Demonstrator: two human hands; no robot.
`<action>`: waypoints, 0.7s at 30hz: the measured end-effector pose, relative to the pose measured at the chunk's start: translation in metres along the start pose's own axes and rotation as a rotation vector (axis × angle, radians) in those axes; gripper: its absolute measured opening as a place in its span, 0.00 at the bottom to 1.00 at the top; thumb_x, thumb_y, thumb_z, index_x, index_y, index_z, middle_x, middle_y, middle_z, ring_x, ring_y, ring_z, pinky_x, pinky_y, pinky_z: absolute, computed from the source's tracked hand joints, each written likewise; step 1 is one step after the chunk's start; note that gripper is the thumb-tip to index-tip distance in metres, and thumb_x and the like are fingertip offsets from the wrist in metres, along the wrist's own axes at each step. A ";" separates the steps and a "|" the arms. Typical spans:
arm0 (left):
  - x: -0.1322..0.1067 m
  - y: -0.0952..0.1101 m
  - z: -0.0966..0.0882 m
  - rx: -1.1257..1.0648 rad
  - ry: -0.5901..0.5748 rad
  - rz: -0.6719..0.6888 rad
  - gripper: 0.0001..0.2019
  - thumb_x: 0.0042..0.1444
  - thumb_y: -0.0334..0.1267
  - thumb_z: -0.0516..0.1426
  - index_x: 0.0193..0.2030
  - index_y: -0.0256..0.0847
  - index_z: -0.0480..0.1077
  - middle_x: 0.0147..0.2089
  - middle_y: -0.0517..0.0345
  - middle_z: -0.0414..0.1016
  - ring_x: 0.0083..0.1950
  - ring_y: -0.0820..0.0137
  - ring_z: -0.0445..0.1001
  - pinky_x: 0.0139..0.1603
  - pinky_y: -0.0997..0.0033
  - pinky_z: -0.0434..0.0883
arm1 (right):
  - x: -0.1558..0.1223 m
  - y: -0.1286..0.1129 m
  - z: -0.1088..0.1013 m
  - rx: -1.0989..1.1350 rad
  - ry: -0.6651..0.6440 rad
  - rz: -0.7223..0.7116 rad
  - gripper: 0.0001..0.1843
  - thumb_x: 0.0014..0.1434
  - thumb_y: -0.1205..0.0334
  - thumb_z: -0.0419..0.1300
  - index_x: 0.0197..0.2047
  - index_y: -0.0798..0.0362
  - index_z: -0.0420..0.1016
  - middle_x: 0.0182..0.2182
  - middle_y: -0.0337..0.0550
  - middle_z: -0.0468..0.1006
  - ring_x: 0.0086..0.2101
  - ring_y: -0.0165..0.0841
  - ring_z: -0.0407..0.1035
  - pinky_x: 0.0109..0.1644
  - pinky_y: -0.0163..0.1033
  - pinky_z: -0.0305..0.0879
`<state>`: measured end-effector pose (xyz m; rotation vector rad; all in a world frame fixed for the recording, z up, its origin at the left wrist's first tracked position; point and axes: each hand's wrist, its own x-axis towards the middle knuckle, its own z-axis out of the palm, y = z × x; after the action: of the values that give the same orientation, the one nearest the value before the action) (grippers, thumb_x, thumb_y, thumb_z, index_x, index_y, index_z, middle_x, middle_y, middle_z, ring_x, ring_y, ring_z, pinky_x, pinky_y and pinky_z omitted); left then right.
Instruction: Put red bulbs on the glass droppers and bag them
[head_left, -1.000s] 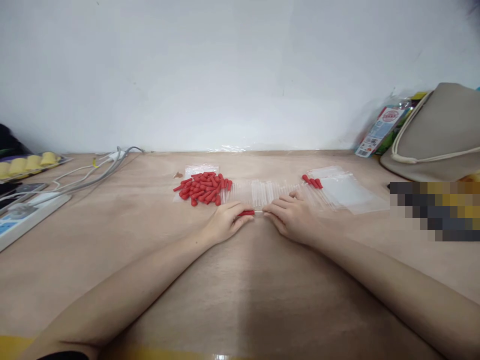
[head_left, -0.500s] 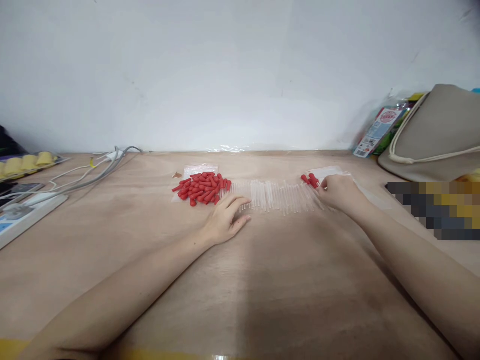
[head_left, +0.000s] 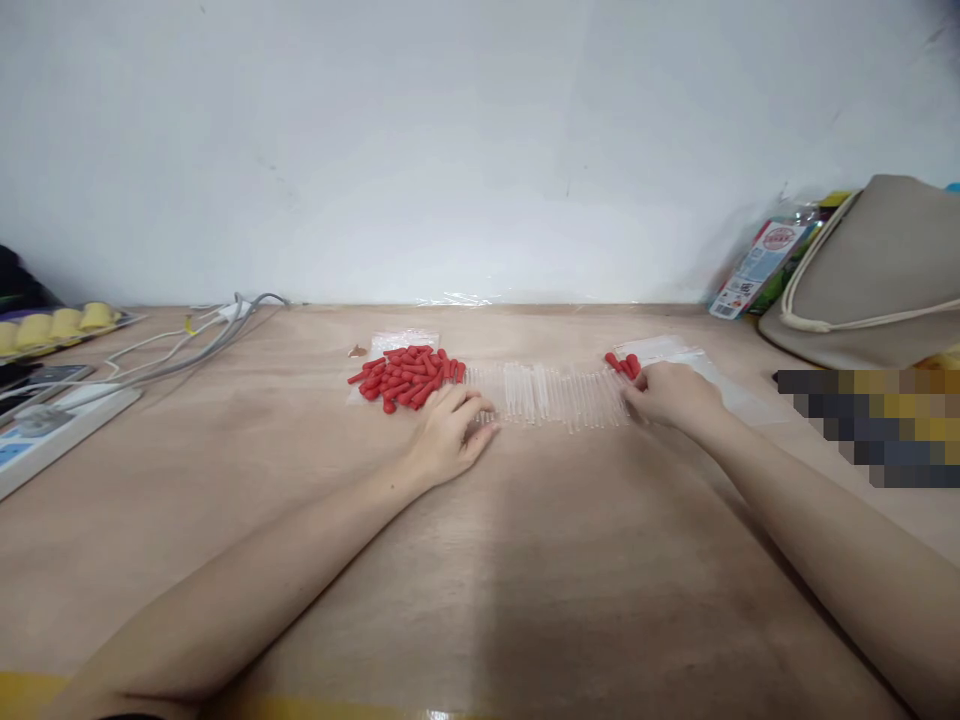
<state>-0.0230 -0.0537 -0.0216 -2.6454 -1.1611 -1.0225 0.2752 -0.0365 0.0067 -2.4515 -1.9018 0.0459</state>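
Now left hand point(head_left: 448, 432) flat, fingers spread, touching the clear tubes point(head_left: 555, 392) beside the red caps point(head_left: 405, 375); right hand point(head_left: 673, 397) curled at the row's other end, grip not discernible.

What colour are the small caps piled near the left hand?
The caps are red; head view.

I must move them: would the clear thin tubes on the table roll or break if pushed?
Probably they roll: the clear tubes look round and lie loose side by side. They seem thin and light, so perhaps fragile.
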 end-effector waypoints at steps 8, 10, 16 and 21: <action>0.020 -0.043 -0.035 0.358 -0.008 -0.366 0.10 0.47 0.45 0.59 0.29 0.40 0.69 0.33 0.50 0.67 0.38 0.59 0.66 0.41 0.54 0.63 | -0.001 -0.007 0.005 -0.008 -0.055 0.027 0.20 0.55 0.54 0.47 0.38 0.58 0.74 0.38 0.59 0.75 0.39 0.47 0.70 0.34 0.43 0.62; 0.019 -0.057 -0.037 0.358 -0.046 -0.365 0.11 0.45 0.46 0.60 0.24 0.40 0.68 0.29 0.50 0.66 0.34 0.59 0.66 0.37 0.53 0.64 | -0.001 -0.007 0.005 0.017 -0.062 0.032 0.22 0.56 0.52 0.45 0.38 0.59 0.74 0.39 0.60 0.74 0.40 0.48 0.69 0.34 0.44 0.61; 0.011 -0.076 -0.027 0.373 0.059 -0.173 0.18 0.43 0.43 0.59 0.11 0.42 0.57 0.17 0.55 0.57 0.29 0.60 0.64 0.33 0.53 0.64 | -0.007 -0.014 0.004 0.133 0.133 -0.009 0.23 0.58 0.49 0.42 0.39 0.58 0.69 0.35 0.60 0.74 0.34 0.46 0.70 0.30 0.43 0.59; 0.016 -0.069 -0.032 0.367 0.128 -0.225 0.19 0.44 0.36 0.58 0.12 0.42 0.51 0.17 0.58 0.53 0.29 0.61 0.64 0.35 0.53 0.63 | -0.019 -0.032 0.019 0.351 0.366 -0.288 0.14 0.59 0.58 0.44 0.41 0.58 0.63 0.29 0.52 0.73 0.30 0.39 0.68 0.32 0.40 0.59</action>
<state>-0.0795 -0.0045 -0.0004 -2.1756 -1.4787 -0.8893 0.2384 -0.0462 -0.0108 -1.8047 -1.8694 -0.0669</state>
